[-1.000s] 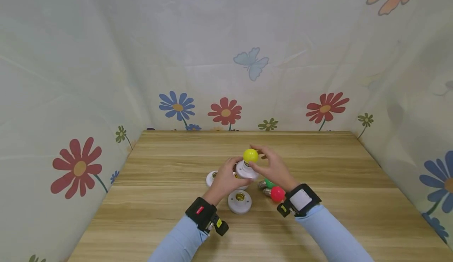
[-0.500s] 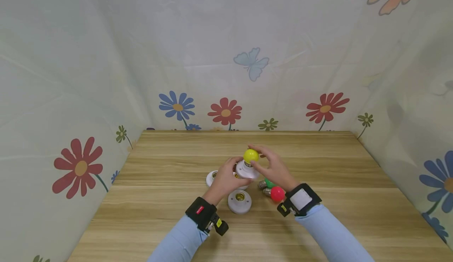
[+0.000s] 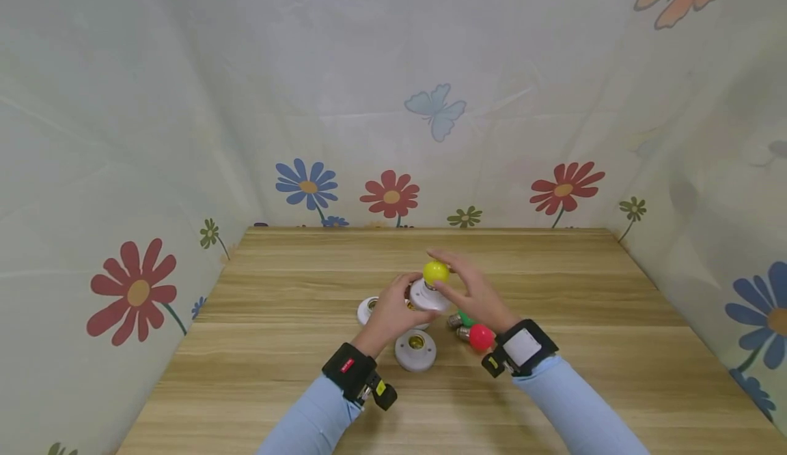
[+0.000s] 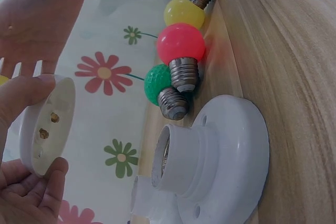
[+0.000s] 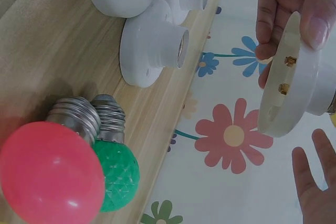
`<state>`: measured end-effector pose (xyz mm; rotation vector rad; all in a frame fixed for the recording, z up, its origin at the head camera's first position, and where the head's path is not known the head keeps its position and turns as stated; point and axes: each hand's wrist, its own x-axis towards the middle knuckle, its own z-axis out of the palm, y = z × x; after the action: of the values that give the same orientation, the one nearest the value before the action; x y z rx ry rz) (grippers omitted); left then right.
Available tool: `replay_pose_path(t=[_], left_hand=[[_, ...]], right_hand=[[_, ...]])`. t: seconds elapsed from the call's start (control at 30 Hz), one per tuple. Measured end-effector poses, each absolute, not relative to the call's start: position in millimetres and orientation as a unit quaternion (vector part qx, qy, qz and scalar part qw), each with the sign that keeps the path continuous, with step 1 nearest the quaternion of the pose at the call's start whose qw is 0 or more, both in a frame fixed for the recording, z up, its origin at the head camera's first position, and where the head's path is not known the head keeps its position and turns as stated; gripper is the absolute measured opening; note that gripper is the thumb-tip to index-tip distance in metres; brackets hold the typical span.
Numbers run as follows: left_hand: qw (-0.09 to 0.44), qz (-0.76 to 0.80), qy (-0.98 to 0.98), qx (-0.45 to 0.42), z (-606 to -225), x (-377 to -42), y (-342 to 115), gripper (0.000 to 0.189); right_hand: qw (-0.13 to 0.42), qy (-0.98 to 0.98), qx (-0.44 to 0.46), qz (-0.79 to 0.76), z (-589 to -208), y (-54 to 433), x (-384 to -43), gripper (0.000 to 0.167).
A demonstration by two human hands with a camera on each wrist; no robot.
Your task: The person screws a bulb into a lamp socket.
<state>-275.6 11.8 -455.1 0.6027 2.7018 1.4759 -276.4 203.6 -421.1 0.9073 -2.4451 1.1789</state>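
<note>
- Gripping white socket (image 3: pixel 427 298) at rim w/ L hand (image 3: pixel 393 310); pinching yellow bulb (image 3: pixel 436 272) w/ R hand (image 3: pixel 478 298), just above L fingers.
- Could cross-thread if tilted.
- Could spin w/ loose L grip.

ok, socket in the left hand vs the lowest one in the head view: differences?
The held socket is gripped by the left hand, off the table; the lowest socket rests on it.
The held socket has a yellow bulb at its mouth; the lowest socket's mouth shows no bulb.
Both are white with a round base.
</note>
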Motion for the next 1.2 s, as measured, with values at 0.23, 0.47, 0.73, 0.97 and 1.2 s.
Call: replay_pose_path(t=[0.23, 0.47, 0.73, 0.97, 1.2], left_hand=[[0.004, 0.474, 0.859, 0.192, -455.6, -275.2, 11.7, 0.077], [0.003, 0.473, 0.860, 0.192, -456.8, -275.1, 11.6, 0.077], [0.001, 0.468, 0.862, 0.193, -457.7, -276.0, 10.5, 0.077], [0.003, 0.472, 0.861, 0.189, -457.2, -275.5, 10.2, 0.079], [0.003, 0.468, 0.862, 0.195, -456.8, -276.1, 10.2, 0.078]], right_hand=[[0.128, -0.835, 0.337, 0.416, -424.5, 205.0, -275.5, 0.048], [0.130, -0.841, 0.320, 0.416, -420.2, 202.8, -273.2, 0.046], [0.139, -0.851, 0.280, 0.422, -422.6, 200.2, -278.6, 0.047], [0.121, -0.843, 0.334, 0.404, -421.2, 203.8, -275.2, 0.051], [0.110, -0.833, 0.351, 0.414, -421.0, 205.5, -275.5, 0.046]])
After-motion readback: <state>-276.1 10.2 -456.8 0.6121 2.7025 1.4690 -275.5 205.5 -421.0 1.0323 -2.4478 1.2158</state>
